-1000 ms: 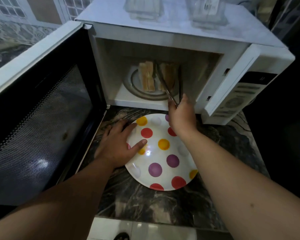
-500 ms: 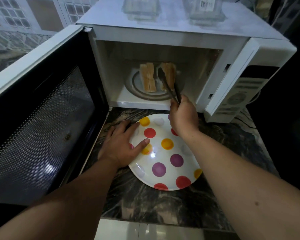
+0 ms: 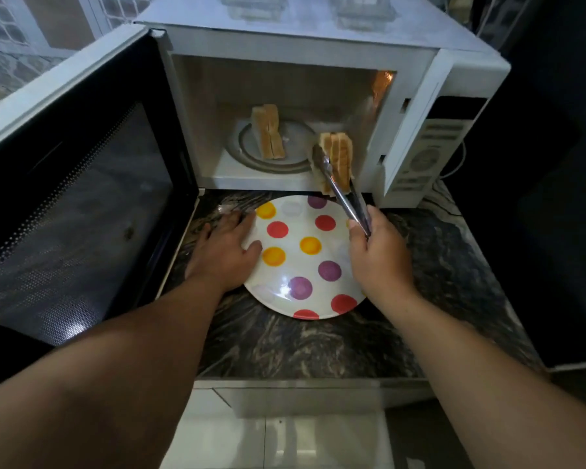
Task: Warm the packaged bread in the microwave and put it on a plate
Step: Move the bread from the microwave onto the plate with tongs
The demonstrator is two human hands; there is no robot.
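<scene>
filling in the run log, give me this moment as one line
right hand: grips tongs clamping bread stack | left hand: steadies polka-dot plate | second bread stack: on turntable

Shiny metal tongs (image 3: 344, 194), glossy plate (image 3: 286, 292), polished marble-look counter (image 3: 318, 346).

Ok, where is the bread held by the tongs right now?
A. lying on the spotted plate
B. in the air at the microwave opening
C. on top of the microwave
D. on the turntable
B: the tongs in the right hand hold the bread in the air at the microwave opening, above the far rim of the plate.
</scene>
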